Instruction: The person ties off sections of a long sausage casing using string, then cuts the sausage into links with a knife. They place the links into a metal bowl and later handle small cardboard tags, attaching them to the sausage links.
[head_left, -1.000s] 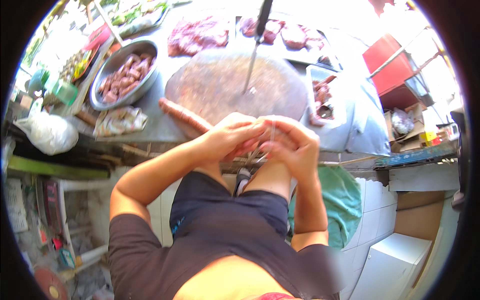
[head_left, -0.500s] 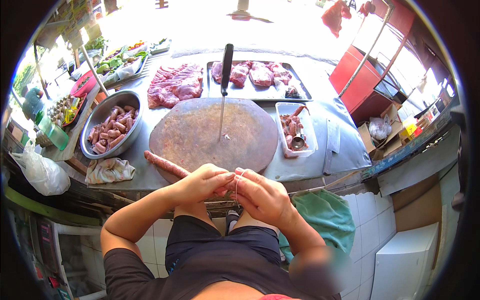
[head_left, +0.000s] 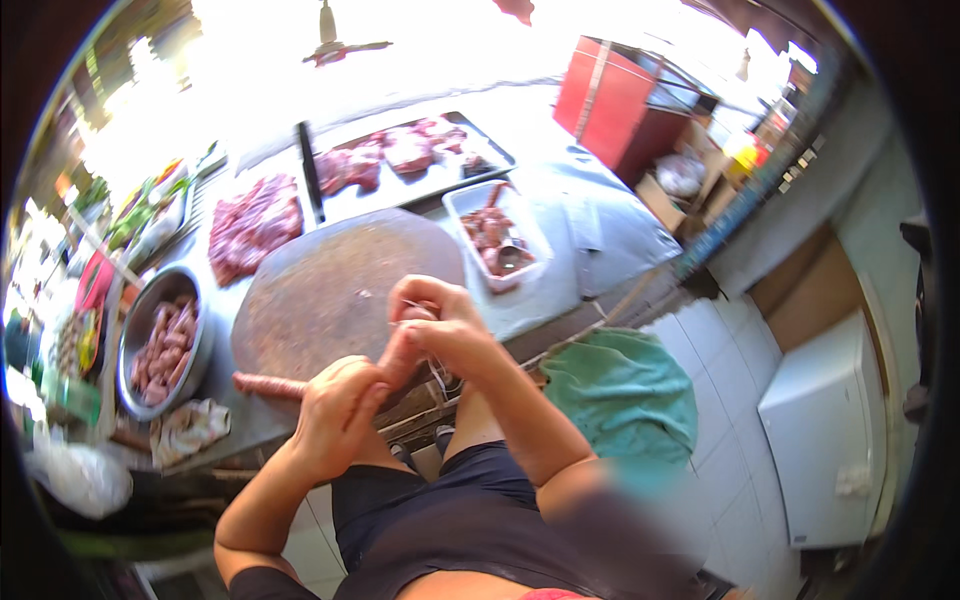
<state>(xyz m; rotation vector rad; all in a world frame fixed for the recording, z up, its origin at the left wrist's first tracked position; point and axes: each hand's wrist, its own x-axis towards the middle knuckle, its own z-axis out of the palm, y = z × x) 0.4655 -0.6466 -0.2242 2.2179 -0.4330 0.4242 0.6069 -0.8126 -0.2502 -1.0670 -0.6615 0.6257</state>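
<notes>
A long raw sausage point(head_left: 270, 386) runs across the near edge of the round chopping board point(head_left: 330, 275). My left hand point(head_left: 338, 410) is closed around its middle, and its left end sticks out beyond my fingers. Higher and to the right, my right hand point(head_left: 445, 325) grips the other end of the sausage, fingers curled. A thin white string shows at that hand, and a loop of it hangs below. Between the hands a short stretch of sausage is visible. A knife with a black handle point(head_left: 309, 172) rises at the board's far side; its blade is hard to make out.
At left stands a metal bowl point(head_left: 205, 335) of short sausages beside a crumpled cloth point(head_left: 190, 432). Behind the board are a slab of meat point(head_left: 255, 228) and a metal tray point(head_left: 345, 205) of meat pieces. A plastic tub point(head_left: 545, 250) holds meat and a metal funnel-like piece. A green cloth point(head_left: 625, 395) hangs at right.
The view has turned, shifting the table leftward. My hands have moved apart: the right has gone up and away with the sausage end, while the left now wraps the sausage's middle.
</notes>
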